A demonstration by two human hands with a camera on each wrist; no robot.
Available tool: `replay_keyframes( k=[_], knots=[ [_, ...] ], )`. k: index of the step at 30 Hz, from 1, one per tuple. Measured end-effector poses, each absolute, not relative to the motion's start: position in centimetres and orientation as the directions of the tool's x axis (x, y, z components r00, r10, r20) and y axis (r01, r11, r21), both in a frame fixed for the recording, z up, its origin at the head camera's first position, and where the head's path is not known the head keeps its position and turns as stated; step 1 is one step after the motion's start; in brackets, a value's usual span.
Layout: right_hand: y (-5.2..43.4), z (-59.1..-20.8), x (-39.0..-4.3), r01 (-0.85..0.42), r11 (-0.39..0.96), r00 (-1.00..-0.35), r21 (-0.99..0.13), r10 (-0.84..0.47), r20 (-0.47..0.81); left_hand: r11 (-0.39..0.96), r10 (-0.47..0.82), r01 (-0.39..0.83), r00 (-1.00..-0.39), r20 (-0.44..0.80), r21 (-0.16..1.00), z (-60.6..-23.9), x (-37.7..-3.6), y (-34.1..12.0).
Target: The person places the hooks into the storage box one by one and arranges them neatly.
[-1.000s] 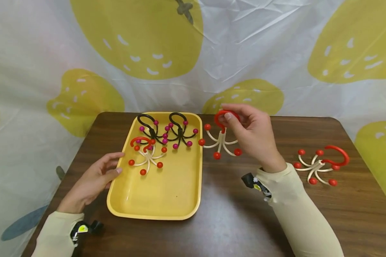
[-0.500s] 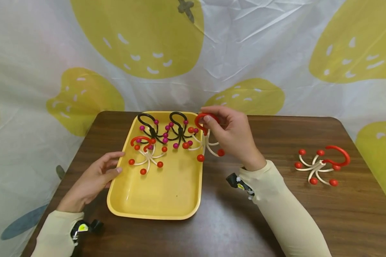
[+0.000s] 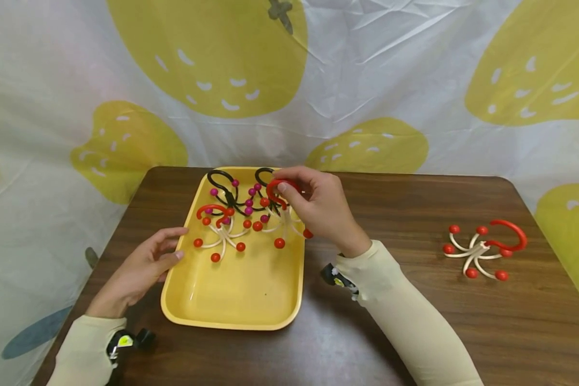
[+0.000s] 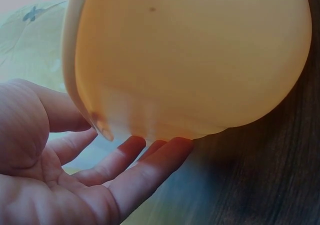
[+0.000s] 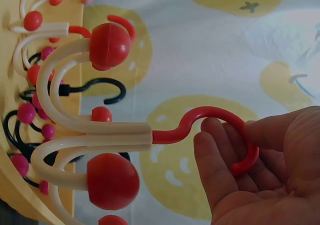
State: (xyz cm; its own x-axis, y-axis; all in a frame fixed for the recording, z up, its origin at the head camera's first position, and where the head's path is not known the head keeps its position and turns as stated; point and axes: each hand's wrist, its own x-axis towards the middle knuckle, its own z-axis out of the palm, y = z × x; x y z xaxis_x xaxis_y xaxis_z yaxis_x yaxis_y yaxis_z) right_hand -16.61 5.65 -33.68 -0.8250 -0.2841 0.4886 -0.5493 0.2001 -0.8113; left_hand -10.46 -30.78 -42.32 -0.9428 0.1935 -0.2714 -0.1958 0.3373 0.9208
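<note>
The red-and-white hanger (image 3: pixel 279 217) hangs over the yellow tray (image 3: pixel 231 316), pinched by its red hook in my right hand (image 3: pixel 320 206). My left hand (image 3: pixel 142 265) rests relaxed against the tray's left rim. Two black hangers (image 3: pixel 243 195) and another red one (image 3: pixel 220 233) lie in the tray; one more (image 3: pixel 482 249) lies well apart on the table (image 3: pixel 415 321).

The right hand (image 3: pixel 318 206), pinching the red hook of a cream plastic multi-arm hanger with red ball tips (image 3: pixel 279 214), has carried it leftward from above the brown table over the yellow plastic tray's (image 3: pixel 231 300) far right corner, beside the 2 black hangers.
</note>
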Motion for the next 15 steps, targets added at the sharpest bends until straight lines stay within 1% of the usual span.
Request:
replay_keyframes(
  k=[11, 15],
  knots=[
    [3.7, -35.1, -16.5, -0.512, 0.206, -0.84, -0.834, -0.324, 0.436, 0.339, 0.187, -0.202, -0.942, -0.277, 0.919, -42.4, -10.4, -30.8],
    [3.4, -35.7, -16.4, -0.51, 0.229, -0.841, -0.829, -0.334, 0.425, 0.338, 0.189, -0.202, -0.942, -0.276, 0.919, -42.4, -10.4, -30.8]
  ],
)
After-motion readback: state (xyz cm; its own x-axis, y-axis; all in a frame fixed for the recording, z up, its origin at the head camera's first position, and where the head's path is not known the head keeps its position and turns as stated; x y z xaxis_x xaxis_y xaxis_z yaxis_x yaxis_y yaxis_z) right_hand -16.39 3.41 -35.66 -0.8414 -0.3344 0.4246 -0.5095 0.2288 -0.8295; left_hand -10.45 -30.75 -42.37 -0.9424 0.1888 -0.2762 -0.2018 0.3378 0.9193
